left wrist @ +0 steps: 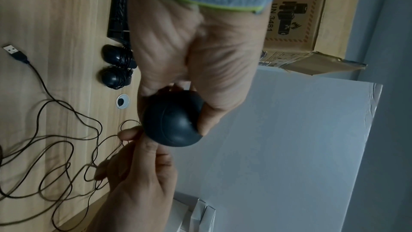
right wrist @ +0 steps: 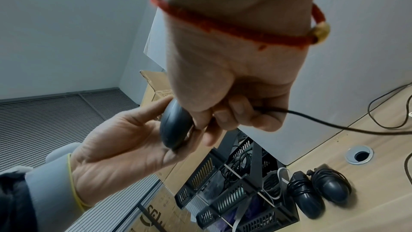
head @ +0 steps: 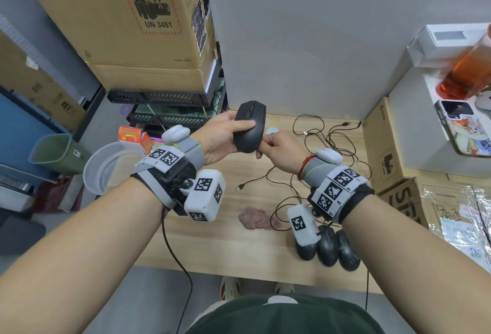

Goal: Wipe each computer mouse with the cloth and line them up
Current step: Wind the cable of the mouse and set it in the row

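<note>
Desk (head: 212, 240): wrist rig hides 1 mouse (head: 307, 251).

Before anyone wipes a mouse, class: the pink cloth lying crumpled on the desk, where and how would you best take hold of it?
Probably pinch the pink cloth at its raised, crumpled middle, coming straight down from above. It lies bunched on the bare wooden desk, its folds giving the fingertips something to catch. Its right edge meets the tangled black cables, so the left side seems safer.

Big cardboard box (head: 111, 15): "PICO", "UN 3481" (battery-fire sign), "Made in China"; side box (head: 382, 142): "PICO".
</note>
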`<act>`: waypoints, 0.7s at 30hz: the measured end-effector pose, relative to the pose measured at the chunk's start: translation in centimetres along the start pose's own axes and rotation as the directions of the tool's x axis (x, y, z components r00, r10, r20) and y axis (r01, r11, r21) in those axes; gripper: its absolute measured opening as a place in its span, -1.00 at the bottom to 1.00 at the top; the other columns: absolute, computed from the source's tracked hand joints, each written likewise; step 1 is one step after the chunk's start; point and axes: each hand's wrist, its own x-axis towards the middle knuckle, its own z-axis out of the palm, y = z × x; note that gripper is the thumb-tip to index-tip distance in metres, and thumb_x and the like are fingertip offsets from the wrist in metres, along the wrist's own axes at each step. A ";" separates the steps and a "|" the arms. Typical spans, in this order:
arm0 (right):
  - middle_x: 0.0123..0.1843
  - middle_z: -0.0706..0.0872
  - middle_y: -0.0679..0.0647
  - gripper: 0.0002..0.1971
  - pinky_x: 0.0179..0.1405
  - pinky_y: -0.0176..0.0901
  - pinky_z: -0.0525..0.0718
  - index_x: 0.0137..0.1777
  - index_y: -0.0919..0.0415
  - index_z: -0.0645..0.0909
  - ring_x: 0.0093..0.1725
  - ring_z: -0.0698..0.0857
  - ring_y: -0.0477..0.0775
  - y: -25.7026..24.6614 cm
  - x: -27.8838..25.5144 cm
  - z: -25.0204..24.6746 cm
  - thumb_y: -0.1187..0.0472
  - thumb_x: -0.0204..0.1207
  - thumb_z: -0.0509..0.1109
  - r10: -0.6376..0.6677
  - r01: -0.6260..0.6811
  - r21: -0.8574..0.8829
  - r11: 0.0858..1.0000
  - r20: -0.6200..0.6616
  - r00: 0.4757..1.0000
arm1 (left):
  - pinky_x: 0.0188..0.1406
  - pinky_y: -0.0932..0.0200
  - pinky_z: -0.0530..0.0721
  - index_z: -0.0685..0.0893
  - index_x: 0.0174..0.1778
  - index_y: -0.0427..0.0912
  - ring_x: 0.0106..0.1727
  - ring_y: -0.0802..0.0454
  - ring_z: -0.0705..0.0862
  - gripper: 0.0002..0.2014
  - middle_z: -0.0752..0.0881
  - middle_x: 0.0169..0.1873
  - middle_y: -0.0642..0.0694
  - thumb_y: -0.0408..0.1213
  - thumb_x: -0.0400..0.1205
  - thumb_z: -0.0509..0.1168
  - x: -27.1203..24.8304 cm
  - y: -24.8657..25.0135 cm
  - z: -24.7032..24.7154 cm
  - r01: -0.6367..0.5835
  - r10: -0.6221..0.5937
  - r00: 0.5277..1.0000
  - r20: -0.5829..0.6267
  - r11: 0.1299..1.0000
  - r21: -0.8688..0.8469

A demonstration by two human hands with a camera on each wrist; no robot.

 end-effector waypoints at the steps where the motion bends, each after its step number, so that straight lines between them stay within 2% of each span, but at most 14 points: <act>1: -0.57 0.38 -0.08 -0.64 -0.48 -0.24 0.33 -0.33 0.03 0.70 -0.59 0.38 -0.12 0.1 -0.1 -0.1 0.08 0.69 0.26 -0.006 0.006 0.014 1.000 0.008 1.000 | -0.01 -0.14 0.79 0.56 0.34 -0.35 0.10 -0.35 0.74 -0.74 0.72 0.08 -0.34 -0.37 0.74 0.30 0.1 -0.2 -0.2 -0.004 0.004 0.999 -0.045 1.000 0.001; 3: -0.52 0.33 -0.07 -0.65 -0.50 -0.30 0.29 -0.27 0.06 0.74 -0.58 0.35 -0.14 0.3 -0.3 -0.4 0.03 0.71 0.27 -0.021 0.020 0.047 0.999 0.026 0.999 | -0.05 -0.12 0.83 0.51 0.45 -0.31 0.01 -0.20 0.80 -0.61 0.75 0.09 -0.25 -0.33 0.72 0.36 0.2 -0.4 -0.6 -0.011 0.013 0.993 -0.118 1.000 0.016; 6: -0.46 0.31 -0.03 -0.66 -0.52 -0.36 0.28 -0.19 0.15 0.78 -0.53 0.30 -0.13 0.4 -0.5 -0.9 0.01 0.71 0.31 -0.039 0.035 0.083 0.996 0.042 0.998 | -0.06 -0.13 0.85 0.50 0.46 -0.22 -0.11 -0.10 0.86 -0.58 0.82 -0.01 -0.14 -0.33 0.69 0.41 0.3 -0.8 -1.2 -0.003 0.017 0.986 -0.167 0.997 0.079; 9: -0.42 0.40 -0.02 -0.71 -0.49 -0.36 0.30 -0.14 0.19 0.79 -0.43 0.33 -0.06 0.2 -0.7 -1.7 0.02 0.67 0.38 -0.029 0.024 0.064 0.998 0.078 0.997 | 0.09 -0.20 0.82 0.55 0.48 -0.15 0.07 -0.14 0.84 -0.54 0.80 0.13 -0.13 -0.35 0.66 0.44 0.5 -0.9 -1.9 -0.003 0.037 0.979 -0.199 0.986 0.168; 11: -0.41 0.42 -0.01 -0.72 -0.42 -0.25 0.34 -0.16 0.19 0.79 -0.45 0.34 -0.06 0.3 -0.6 -2.4 0.00 0.63 0.42 -0.010 0.005 0.059 0.998 0.077 0.997 | 0.13 -0.17 0.81 0.61 0.46 -0.06 0.20 -0.15 0.80 -0.52 0.79 0.22 -0.11 -0.33 0.61 0.50 0.7 -1.0 -2.4 0.006 0.054 0.973 -0.225 0.966 0.257; 13: -0.40 0.45 0.02 -0.70 -0.37 -0.17 0.33 -0.19 0.20 0.76 -0.45 0.34 -0.05 0.3 -0.6 -3.2 -0.04 0.59 0.46 0.002 -0.007 0.071 0.997 0.062 0.998 | 0.19 -0.11 0.79 0.70 0.36 0.05 0.22 -0.10 0.78 -0.53 0.81 0.19 -0.05 -0.30 0.54 0.57 0.8 -1.1 -2.8 0.026 0.063 0.970 -0.234 0.933 0.359; 15: -0.39 0.47 0.06 -0.68 -0.41 -0.20 0.32 -0.21 0.22 0.74 -0.50 0.32 -0.09 0.1 -0.6 -4.0 -0.05 0.57 0.49 -0.002 -0.003 0.110 0.994 0.045 0.999 | 0.28 -0.08 0.73 0.70 0.31 0.00 0.19 -0.05 0.79 -0.49 0.82 0.15 -0.04 -0.27 0.44 0.64 1.0 -1.3 -3.0 0.060 0.062 0.968 -0.244 0.884 0.464; 17: -0.45 0.42 0.03 -0.70 -0.54 -0.33 0.26 -0.19 0.29 0.75 -0.58 0.26 -0.15 -0.7 -0.9 -5.1 0.02 0.57 0.52 -0.028 0.024 0.161 0.987 0.019 0.999 | 0.28 -0.05 0.70 0.69 0.25 -0.10 0.13 -0.04 0.80 -0.47 0.85 0.06 -0.04 -0.25 0.38 0.69 1.1 -1.6 -3.0 0.096 0.048 0.972 -0.228 0.810 0.578; 19: -0.55 0.41 -0.08 -0.73 -0.58 -0.41 0.25 -0.17 0.33 0.76 -0.61 0.28 -0.16 -1.5 -0.9 -6.1 0.09 0.55 0.54 -0.056 0.057 0.171 0.984 -0.012 0.998 | 0.28 -0.08 0.71 0.75 0.14 -0.07 0.10 -0.06 0.82 -0.54 0.87 -0.01 -0.02 -0.24 0.35 0.70 1.0 -1.9 -2.9 0.088 0.021 0.988 -0.154 0.737 0.670; 21: -0.67 0.40 -0.17 -0.79 -0.60 -0.47 0.27 -0.17 0.29 0.75 -0.65 0.34 -0.17 -2.0 -0.7 -6.7 0.13 0.55 0.55 -0.069 0.074 0.147 0.986 -0.040 0.997 | 0.30 -0.08 0.72 0.78 0.11 -0.03 0.09 -0.05 0.83 -0.57 0.87 -0.03 -0.01 -0.28 0.35 0.70 0.6 -2.1 -2.5 0.058 -0.027 0.998 -0.054 0.708 0.704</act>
